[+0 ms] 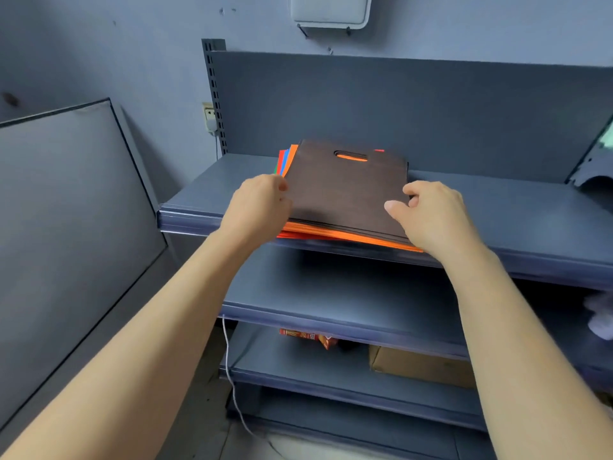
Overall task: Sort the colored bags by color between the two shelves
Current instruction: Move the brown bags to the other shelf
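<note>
A stack of flat colored bags lies on the top shelf [497, 207]. A dark brown bag [345, 190] with a cut-out handle lies on top. Orange [335, 232], red, blue and green edges [282, 164] show beneath it. My left hand [257, 204] is at the stack's left edge with curled fingers touching the brown bag's side. My right hand [434, 217] is at the front right corner, thumb lying over the brown bag and fingers curled at its right edge. The shelf below [331, 293] holds no bags in its visible part.
The grey shelving unit has a tall back panel [398, 104]. A cardboard box [421, 366] and a red packet [308, 336] sit on a lower shelf. A large grey board [66, 227] leans at the left. A white cable [229, 366] hangs by the shelf's left side.
</note>
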Tool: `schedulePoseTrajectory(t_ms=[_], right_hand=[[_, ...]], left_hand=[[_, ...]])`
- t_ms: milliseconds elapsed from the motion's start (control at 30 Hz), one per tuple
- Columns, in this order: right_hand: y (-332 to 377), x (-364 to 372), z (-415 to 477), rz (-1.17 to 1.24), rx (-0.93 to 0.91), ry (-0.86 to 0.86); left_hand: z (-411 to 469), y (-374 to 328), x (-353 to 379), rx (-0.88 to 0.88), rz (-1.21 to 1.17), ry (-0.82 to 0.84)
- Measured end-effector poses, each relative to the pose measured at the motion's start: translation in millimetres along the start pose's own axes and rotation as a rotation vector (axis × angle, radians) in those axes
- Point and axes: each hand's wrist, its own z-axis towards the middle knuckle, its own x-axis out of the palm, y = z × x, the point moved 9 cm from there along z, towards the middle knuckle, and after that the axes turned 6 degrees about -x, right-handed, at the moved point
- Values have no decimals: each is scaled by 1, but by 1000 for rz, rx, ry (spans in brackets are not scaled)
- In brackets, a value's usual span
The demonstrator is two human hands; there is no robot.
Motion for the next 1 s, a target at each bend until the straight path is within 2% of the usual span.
schedulePoseTrajectory(t_ms=[167, 300, 567, 667, 833, 1000], right_hand=[[-22, 22, 36, -47, 25, 100], [-32, 39, 50, -71, 73, 172], [-36, 46, 64, -88, 160, 173], [-33, 47, 66, -127, 161, 167], [-26, 51, 66, -171, 158, 179], [-27, 53, 67, -171, 178, 177]], left_hand=[[36, 12, 36, -119, 130, 75], [53, 24, 45, -204, 115, 121], [75, 19, 44, -194, 33, 116], [80, 11, 46, -109, 75, 144], [61, -25, 47, 248, 374, 55], [48, -40, 56, 344, 561, 39]])
